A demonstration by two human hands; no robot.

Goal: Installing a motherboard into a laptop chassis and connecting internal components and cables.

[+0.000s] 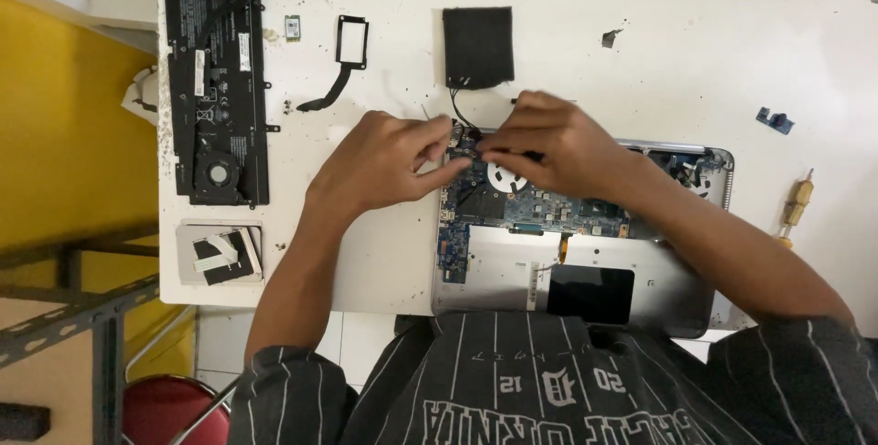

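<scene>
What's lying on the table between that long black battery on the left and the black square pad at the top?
In the head view, a small green chip card and a black frame bracket with a tail lie between battery and pad.

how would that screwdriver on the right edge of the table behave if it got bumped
The screwdriver looks round-handled, so it would probably roll. It lies close to the table edge, so it might drop off. It looks small and stiff, likely light and easy to pinch up.

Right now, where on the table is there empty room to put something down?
The widest bare patch lies on the white table, bordered by the black square pad, the open laptop and the small blue part. It is crowded around both hands and beside the long black battery.
</scene>
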